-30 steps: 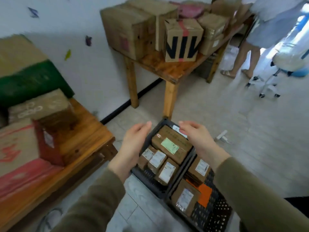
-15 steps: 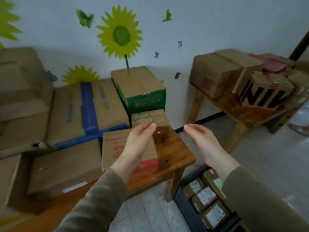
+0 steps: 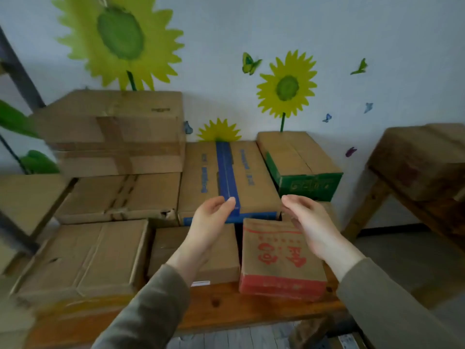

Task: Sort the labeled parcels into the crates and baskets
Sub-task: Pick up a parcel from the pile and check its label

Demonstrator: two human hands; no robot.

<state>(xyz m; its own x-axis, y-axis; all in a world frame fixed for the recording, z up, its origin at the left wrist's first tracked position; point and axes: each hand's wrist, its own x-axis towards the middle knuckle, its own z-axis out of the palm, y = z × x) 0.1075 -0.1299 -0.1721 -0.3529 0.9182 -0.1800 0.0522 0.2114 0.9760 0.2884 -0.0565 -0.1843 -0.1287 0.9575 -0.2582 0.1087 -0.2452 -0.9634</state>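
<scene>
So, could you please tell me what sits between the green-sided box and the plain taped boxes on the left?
The blue-taped box, as the head view shows.

Closed cardboard parcels crowd the wooden table (image 3: 251, 308). A red-printed box (image 3: 279, 258) lies flat at the front right, just beside a plain brown box (image 3: 224, 258) with a white label (image 3: 200, 283) on its near side. Behind them lies a blue-taped box (image 3: 227, 180), with a green-sided box (image 3: 299, 159) to its right
</scene>
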